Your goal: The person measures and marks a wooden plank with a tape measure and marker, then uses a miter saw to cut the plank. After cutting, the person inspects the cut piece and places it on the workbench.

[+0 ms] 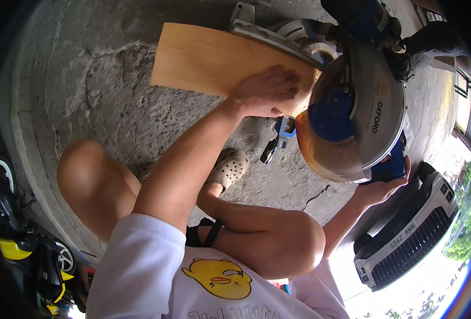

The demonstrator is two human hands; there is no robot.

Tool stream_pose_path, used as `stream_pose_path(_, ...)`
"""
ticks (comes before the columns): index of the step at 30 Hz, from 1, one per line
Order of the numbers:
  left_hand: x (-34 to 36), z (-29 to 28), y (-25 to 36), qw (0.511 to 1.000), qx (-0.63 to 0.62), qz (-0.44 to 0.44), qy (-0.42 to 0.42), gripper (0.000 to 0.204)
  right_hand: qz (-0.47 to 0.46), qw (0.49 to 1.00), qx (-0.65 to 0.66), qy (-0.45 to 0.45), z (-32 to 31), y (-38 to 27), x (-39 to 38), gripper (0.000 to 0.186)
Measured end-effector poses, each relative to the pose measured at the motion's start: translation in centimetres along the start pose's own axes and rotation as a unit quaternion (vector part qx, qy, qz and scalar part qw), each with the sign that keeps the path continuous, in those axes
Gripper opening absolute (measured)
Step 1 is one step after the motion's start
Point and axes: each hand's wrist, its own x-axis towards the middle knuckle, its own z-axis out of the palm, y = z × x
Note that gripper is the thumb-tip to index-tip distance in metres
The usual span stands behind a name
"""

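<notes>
My left hand point(262, 91) rests across a light wooden board point(198, 56), fingers apart and slightly bent, near the end beside the saw blade. The board lies along the metal fence point(270, 41) of a blue and silver mitre saw point(373, 101). The round blade guard hides part of the board's end. My right hand point(384, 189) is closed round the saw's blue handle point(387, 167) at the lower right, some fingers hidden behind it. A blue and black saw part point(280, 138) shows below the board's near edge.
Cracked concrete floor point(102, 85) surrounds the saw. My bent legs and sandalled foot point(227, 170) are below my left arm. A yellow and black two-wheeled vehicle point(17, 247) stands at left. A parked vehicle point(405, 228) and greenery show at right, in bright daylight.
</notes>
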Motion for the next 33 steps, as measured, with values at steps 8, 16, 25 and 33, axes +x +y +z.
stream_pose_path(8, -0.1, 0.1, 0.0, 1.000, -0.013, -0.005, 0.004, 0.063, -0.004, 1.000, 0.003, 0.000, -0.1, 0.5, 0.0, 0.063)
stream_pose_path(16, -0.3, 0.3, 0.0, 1.000, -0.006, -0.004, 0.020, 0.065, -0.005, 1.000, -0.014, 0.008, -0.1, 0.3, -0.2, 0.066)
stream_pose_path(25, -0.4, 0.3, 0.1, 0.999, -0.004, -0.002, 0.038, 0.063, 0.006, 1.000, -0.020, 0.003, -0.4, 0.4, -0.2, 0.066)
stream_pose_path(33, -0.3, 0.4, 0.1, 0.999, 0.022, -0.004, 0.023, 0.062, -0.026, 0.999, -0.042, 0.010, 0.2, 0.1, -0.4, 0.064)
